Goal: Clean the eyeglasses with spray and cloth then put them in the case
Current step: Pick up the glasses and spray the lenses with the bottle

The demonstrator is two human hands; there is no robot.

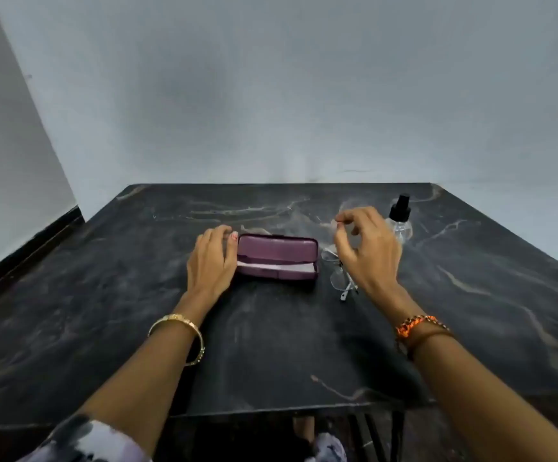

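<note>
A dark, black marble-patterned table top [271,345] with pale, wispy veins fills the lower part of the view, its surface smooth and slightly dusty-looking, set against a plain grey-white wall [271,95].

Toward the far middle of the table lies a purple, oblong hard-shell eyeglass case [277,258] with rounded corners. Its lid stands open at the far side, and a pale lilac lining or folded cloth [277,267] shows as a flat strip inside; which of the two it is cannot be told.

The left hand [211,261] rests at the left end of the case, fingers straight and close together, fingertips touching the case's far-left corner. A slim gold metal bangle [180,331] circles that wrist.

Just right of the case, on the table, lie thin-framed eyeglasses with clear rounded lenses [337,273], their pale temple tips pointing toward the near edge. The right hand [369,248] hovers above them with fingers loosely curled and spread, thumb and forefinger brought near each other; whether they pinch anything is not clear. An orange-and-black braided thread band [416,325] and a brown cord sit on that wrist.

Beyond the right hand, far right, stands a small clear plastic spray bottle with a black pump nozzle [401,218], upright and partly hidden behind the hand.
</note>
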